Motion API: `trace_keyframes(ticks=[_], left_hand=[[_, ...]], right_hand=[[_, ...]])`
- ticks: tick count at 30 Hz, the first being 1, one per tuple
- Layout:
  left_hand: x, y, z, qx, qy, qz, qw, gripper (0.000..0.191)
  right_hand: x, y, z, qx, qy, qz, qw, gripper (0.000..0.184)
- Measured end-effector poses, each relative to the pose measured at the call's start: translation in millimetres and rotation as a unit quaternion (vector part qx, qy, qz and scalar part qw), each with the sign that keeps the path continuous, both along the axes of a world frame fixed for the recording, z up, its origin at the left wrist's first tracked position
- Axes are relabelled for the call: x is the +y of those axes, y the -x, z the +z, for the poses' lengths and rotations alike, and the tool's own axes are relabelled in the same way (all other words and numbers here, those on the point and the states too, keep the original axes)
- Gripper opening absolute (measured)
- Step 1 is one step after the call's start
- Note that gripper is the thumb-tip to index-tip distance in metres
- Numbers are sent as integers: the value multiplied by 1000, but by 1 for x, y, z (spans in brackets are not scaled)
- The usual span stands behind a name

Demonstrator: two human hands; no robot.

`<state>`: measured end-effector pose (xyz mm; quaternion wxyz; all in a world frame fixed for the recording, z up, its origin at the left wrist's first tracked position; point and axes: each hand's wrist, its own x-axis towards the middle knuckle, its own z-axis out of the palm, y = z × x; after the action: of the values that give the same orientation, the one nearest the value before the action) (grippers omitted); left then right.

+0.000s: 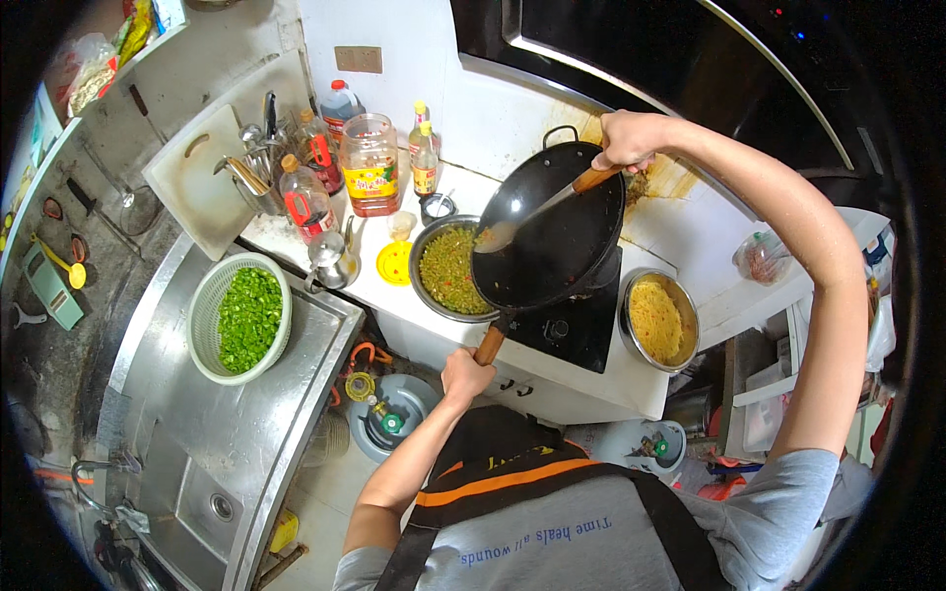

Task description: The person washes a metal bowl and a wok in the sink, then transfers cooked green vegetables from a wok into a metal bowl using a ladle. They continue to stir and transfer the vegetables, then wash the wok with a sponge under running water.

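My left hand (468,375) is closed on the wooden handle of a black wok (562,214), which is tilted towards a steel bowl (418,292) at its left. Chopped green vegetables with red bits (451,272) fill much of that bowl. In my right hand (628,140) is the wooden handle of a metal spatula (543,210), its blade near the wok's left rim, above the bowl's edge. A little food clings to the blade, and a few bits lie in the wok. Part of the black cooktop (562,336) shows under the wok.
A steel bowl of yellow shredded food (656,321) stands right of the cooktop. Left of the green bowl are a yellow lid (394,263), a steel pot (331,260) and several bottles. A colander of chopped green peppers (250,319) rests on the steel sink counter (174,391). Gas cylinders stand below.
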<state>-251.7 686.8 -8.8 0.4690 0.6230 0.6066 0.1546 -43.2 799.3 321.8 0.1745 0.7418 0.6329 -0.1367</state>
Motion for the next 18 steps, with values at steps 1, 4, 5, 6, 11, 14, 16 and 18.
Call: trace_keyframes(ticks=[1,4,5,6,11,14,16,18], left_hand=[[0,1,0,-11,16,-2,1000,26],[0,4,-2,-30,59,-7,998,27],[-1,5,-3,-35,52,-3,998,27],[-2,6,-5,-35,52,-2,998,26],[-5,12,-15,-52,68,-19,996,27],[-9,17,-17,-109,110,-17,988,24],[-14,22,-17,-115,95,-10,989,22],[-17,25,-15,-110,84,-9,990,21]], right_hand=[[0,-2,2,0,2,3,1000,36],[1,-9,32,-10,59,-39,997,31],[0,-11,40,-27,68,-71,995,29],[-2,-11,41,-30,97,-86,991,27],[-7,-2,-9,76,94,-126,985,28],[-14,-2,-24,69,21,-83,994,28],[-20,-2,-20,26,16,-41,999,27],[-27,2,-14,5,-3,-44,999,27]])
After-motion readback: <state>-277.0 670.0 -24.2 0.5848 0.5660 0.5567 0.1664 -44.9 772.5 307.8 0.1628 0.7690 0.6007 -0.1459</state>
